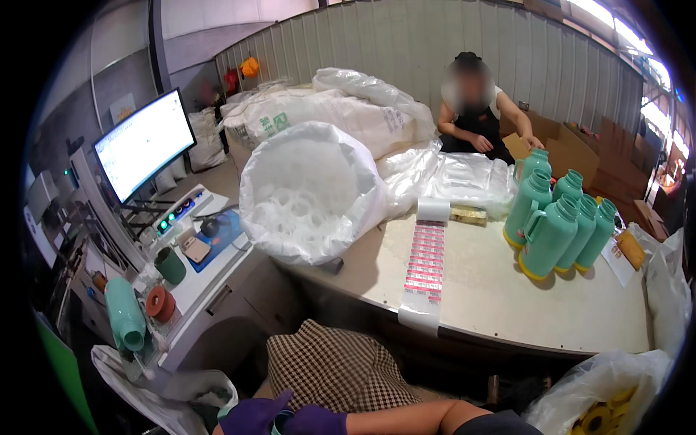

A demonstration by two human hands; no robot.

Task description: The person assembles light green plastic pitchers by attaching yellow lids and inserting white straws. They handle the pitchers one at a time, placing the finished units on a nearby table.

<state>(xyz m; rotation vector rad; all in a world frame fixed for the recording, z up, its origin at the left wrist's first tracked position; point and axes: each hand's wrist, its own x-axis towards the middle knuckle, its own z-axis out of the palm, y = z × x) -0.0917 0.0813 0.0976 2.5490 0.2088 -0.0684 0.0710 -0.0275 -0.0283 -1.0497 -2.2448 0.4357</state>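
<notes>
At the lower edge my right hand (315, 419), in a purple glove, reaches across to the left with its forearm bare. Its fingers appear closed around a teal thing with a round rim (280, 423), mostly hidden by the glove and the picture's edge. My left hand does not show as a separate hand. Just beyond the glove lies a brown checked cloth (330, 362). To the left of the glove is an open white sack (210, 384) with teal things inside. A teal flask (125, 312) lies tilted on the left desk, mouth toward me.
Several teal flasks (549, 235) stand on the white table (478, 297), beside a label strip (424, 264). A co-worker (478, 116) touches one flask. A big sack (264, 210) holds clear rings. Yellow parts (598, 420) fill a bag. A monitor (145, 145) stands left.
</notes>
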